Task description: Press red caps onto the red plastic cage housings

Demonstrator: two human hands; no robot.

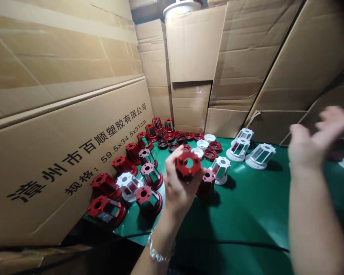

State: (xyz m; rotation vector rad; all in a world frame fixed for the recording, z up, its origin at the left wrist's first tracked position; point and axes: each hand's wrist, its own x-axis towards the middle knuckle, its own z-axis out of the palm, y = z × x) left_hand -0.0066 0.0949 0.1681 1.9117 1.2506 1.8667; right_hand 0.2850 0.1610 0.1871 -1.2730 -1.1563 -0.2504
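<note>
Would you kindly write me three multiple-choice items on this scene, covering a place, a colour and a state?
1. Where do the white plastic lantern frames stand?
A. on the green table mat
B. on a cardboard box
C. on the floor

2. What colour is the octagonal plastic lantern frame in the left hand?
A. white
B. red
C. blue

3. How is the right hand?
A. gripping a frame
B. flat on the mat
C. raised, open, empty

Answers: 1 A, they rest on the mat; 2 B, the held frame is red; 3 C, its fingers are spread in the air.

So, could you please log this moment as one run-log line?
left hand: holds red lantern frame | right hand: raised, open, empty | green table: red and white frames, caps
</note>
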